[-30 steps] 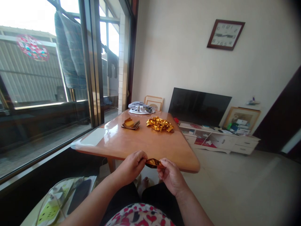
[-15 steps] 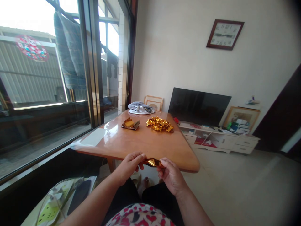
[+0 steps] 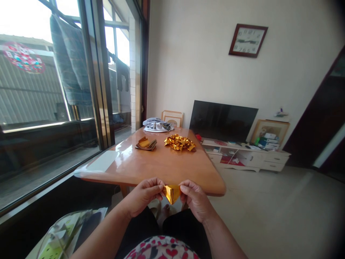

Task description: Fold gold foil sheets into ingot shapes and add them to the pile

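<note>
A pale wall (image 3: 188,64) fills the back, with wide glass windows along the left side. Below them stretches the brown, glossy counter (image 3: 161,167), its near edge just in front of the person. Beyond its far right side a low white cabinet (image 3: 272,162) stands against the wall, with a dark television (image 3: 223,120) above it; a square brown-framed clock (image 3: 248,40) hangs higher up. At the counter's far end lies a bundle of pale cloth (image 3: 157,125). Nearer, to the right, sits a heap of folded gold pieces (image 3: 179,143), and well apart from the hands; a small stack of paper (image 3: 145,144) lies to the heap's left, with a gap between. The left hand (image 3: 147,193) and right hand (image 3: 196,197) are raised in front of the near edge, each grip pinched between thumb and fingers — both grasping one shiny gold piece (image 3: 171,194) by its opposite ends. It hangs stretched between them, above the lap, its middle tapering downward to a point.
</note>
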A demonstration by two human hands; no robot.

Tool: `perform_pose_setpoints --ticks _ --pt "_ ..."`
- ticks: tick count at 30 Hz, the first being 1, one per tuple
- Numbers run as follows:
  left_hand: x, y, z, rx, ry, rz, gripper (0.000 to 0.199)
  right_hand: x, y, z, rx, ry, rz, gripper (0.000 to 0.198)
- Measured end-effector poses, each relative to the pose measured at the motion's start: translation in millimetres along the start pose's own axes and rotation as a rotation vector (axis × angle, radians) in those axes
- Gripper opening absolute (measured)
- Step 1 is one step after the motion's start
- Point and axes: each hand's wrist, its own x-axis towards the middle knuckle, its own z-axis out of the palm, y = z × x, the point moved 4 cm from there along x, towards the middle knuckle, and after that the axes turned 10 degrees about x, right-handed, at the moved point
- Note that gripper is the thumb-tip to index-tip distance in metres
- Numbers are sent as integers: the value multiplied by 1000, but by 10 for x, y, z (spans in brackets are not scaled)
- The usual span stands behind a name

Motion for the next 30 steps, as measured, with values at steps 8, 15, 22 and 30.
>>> perform_pose_setpoints --ticks 8,15,22,30 --pt "-42 61 -56 167 -5 13 25 -19 -89 -12 -153 -18 -47 23" --pt "-58 164 -57 289 -17 45 20 -40 -210 35 -273 -77 -54 28" --pt "-55 187 61 394 -57 161 28 -52 -254 90 -381 -130 -72 26" --pt "-38 115 135 300 -4 148 48 -59 -272 134 -432 -123 -180 21"
